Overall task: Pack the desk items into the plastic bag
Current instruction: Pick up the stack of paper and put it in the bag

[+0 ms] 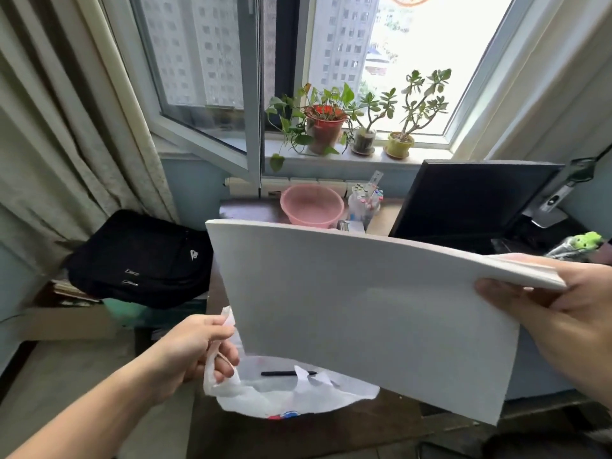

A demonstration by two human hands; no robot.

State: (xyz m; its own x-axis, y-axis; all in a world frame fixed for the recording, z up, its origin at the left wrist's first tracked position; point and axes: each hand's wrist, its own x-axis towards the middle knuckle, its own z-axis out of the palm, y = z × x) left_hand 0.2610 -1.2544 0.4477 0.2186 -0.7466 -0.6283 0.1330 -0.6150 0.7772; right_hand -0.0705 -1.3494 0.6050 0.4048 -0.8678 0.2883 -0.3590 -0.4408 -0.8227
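Observation:
My right hand (569,313) grips a thick stack of white paper (364,309) by its right edge, holding it up tilted over the desk. Below it lies a thin white plastic bag (284,397) on the dark desk. My left hand (198,349) is shut on the bag's left handle and lifts that side. A black pen (284,373) shows inside or under the bag, just below the paper's lower edge. The paper hides most of the desk behind it.
A pink basin (311,203) and a cup of markers (366,200) stand at the desk's back. A black monitor (470,200) is at the right. A black backpack (139,260) lies at the left. Potted plants (324,127) line the windowsill.

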